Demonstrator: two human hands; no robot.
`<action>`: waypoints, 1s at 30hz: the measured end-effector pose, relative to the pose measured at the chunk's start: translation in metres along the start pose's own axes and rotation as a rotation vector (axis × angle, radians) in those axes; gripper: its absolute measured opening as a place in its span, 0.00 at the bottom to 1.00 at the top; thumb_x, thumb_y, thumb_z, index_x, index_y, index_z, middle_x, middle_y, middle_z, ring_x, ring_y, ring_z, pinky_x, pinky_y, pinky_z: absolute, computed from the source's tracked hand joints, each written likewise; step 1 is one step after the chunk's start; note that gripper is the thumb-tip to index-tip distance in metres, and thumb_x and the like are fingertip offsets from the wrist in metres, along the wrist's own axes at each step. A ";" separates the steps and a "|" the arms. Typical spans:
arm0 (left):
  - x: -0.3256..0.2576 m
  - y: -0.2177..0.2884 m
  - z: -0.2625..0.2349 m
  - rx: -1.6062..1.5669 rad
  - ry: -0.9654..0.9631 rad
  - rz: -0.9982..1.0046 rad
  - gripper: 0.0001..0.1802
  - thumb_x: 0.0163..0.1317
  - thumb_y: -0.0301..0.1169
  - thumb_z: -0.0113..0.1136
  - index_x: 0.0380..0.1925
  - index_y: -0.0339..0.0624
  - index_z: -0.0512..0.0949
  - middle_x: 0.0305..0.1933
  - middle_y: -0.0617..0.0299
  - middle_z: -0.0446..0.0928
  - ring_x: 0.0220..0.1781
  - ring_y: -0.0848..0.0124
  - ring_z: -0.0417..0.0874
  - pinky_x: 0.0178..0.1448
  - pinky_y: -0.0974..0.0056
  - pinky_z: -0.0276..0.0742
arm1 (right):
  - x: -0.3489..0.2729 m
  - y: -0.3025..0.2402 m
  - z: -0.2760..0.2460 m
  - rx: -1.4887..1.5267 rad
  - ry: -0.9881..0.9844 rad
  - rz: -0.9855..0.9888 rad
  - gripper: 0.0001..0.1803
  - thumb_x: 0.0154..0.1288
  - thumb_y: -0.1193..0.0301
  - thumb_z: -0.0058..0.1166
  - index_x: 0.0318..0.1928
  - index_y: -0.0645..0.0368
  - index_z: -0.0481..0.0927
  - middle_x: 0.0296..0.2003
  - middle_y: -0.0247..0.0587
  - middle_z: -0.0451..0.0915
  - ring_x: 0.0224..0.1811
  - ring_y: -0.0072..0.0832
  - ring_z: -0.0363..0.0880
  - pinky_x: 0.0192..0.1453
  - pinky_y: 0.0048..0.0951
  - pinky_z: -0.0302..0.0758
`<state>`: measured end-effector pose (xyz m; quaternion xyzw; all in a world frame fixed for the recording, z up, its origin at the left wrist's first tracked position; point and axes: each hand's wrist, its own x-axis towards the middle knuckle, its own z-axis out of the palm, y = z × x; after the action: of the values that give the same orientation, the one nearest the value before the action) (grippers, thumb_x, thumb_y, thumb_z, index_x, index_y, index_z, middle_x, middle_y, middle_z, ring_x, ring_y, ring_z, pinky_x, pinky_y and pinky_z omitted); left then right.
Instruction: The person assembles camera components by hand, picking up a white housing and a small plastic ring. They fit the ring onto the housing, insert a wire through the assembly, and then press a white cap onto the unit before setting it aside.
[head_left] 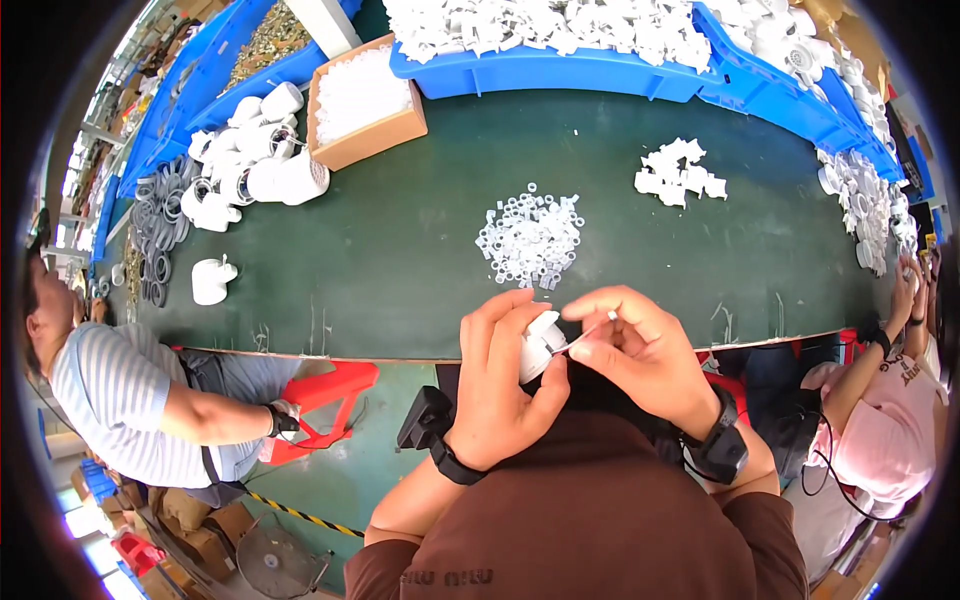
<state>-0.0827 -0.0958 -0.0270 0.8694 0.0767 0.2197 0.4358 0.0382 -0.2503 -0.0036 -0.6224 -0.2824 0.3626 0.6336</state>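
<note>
Two hands meet just below the green table's near edge: your left hand wraps around a round white plastic fitting. Your right hand pinches a thin white stick whose tip touches that fitting, near the heap of small white plastic rings.

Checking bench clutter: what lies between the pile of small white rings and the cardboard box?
Head view: only bare green tabletop between the ring pile and the cardboard box.

The left hand wraps the white plastic fitting, hiding most of its body. The thin tool pinched by the right hand is too small to identify. The blue bins run past the top edge.
</note>
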 end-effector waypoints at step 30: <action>0.012 -0.005 0.002 -0.157 0.060 -0.049 0.05 0.66 0.24 0.60 0.41 0.36 0.79 0.45 0.51 0.82 0.46 0.53 0.82 0.51 0.55 0.78 | 0.033 -0.008 -0.048 -0.581 0.273 -0.294 0.07 0.68 0.77 0.63 0.46 0.61 0.84 0.43 0.39 0.83 0.45 0.30 0.81 0.50 0.31 0.77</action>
<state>-0.0703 -0.0904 -0.0286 0.8234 0.0936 0.2400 0.5057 0.0965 -0.2515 -0.0023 -0.7722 -0.3729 0.0854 0.5073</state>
